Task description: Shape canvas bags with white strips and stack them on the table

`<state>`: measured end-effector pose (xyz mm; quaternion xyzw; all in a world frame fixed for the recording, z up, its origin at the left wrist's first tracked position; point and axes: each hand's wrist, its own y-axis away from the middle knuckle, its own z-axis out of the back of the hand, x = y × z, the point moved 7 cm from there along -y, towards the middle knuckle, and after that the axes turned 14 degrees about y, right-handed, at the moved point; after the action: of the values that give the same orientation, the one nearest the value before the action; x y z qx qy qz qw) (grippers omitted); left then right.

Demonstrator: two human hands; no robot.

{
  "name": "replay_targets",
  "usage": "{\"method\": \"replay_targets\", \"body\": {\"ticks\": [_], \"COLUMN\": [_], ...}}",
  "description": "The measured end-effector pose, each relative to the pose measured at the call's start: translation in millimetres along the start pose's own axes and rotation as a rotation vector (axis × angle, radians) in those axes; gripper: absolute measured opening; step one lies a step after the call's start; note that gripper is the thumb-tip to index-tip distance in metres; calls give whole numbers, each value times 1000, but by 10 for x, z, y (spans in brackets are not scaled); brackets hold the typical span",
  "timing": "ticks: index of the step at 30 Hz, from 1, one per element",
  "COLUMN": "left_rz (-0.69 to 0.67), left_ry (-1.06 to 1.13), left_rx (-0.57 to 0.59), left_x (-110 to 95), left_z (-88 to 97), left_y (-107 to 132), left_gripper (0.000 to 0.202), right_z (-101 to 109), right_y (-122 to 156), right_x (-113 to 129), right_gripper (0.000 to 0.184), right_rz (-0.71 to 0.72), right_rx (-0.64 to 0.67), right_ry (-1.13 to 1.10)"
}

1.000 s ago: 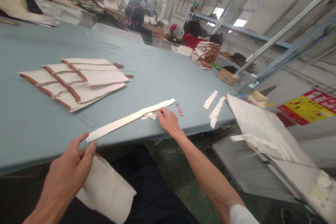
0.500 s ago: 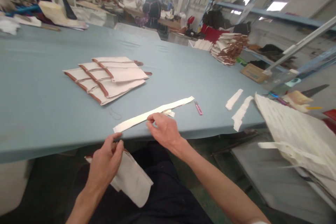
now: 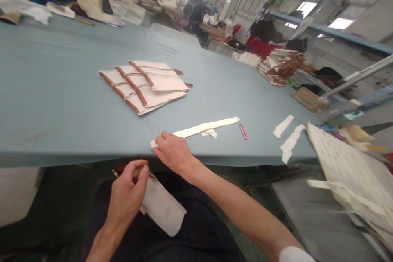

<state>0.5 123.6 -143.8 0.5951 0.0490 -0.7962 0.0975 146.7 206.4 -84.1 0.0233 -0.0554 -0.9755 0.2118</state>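
Handling of a pale strip and a cloth piece at the near edge of a blue-green surface. The strip, being thin and limp, probably handles best when gripped squarely across its width and kept flat; the cloth piece is best held by its border, without creasing the brown edging. The strip lies on the surface, slanting away from the near edge toward the right, its left end under the right hand; a short white tip projects past the fingertips, though whether thumb and fingers clamp it cannot be told. Just below the near edge, the left hand has thumb and forefinger pinched on the cloth piece, which hangs beneath the fingers. Pink snips lie just beside the strip's right end.
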Motion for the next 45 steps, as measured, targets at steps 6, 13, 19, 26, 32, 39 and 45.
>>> {"method": "replay_targets", "body": {"ticks": [6, 13, 19, 26, 32, 39, 45], "left_rz": [-2, -41, -103, -122, -119, -100, -72], "left_ry": [44, 12, -76, -276, -401, -452, -397], "left_rx": [11, 29, 97, 227, 288, 309, 326], "left_x": [-8, -170, -347, -400, -293, -228, -213], "left_z": [32, -7, -166, -499, -693, -762, -782], "left_y": [25, -83, -264, -395, -348, -307, -304], "left_gripper": [43, 46, 54, 61, 62, 61, 67], "right_z": [-72, -103, -235, -388, -395, -306, -262], "right_y": [-70, -135, -140, -115, -26, 53, 68], "right_x": [-96, -393, -564, -651, -698, -724, -714], "right_gripper": [27, 20, 18, 14, 17, 45, 35], "right_rz": [-34, -185, -225, -211, -241, -283, -291], "right_rx": [16, 36, 51, 40, 47, 51, 21], "right_ry": [-28, -270, -553, -818, -909, -826, -714]}}
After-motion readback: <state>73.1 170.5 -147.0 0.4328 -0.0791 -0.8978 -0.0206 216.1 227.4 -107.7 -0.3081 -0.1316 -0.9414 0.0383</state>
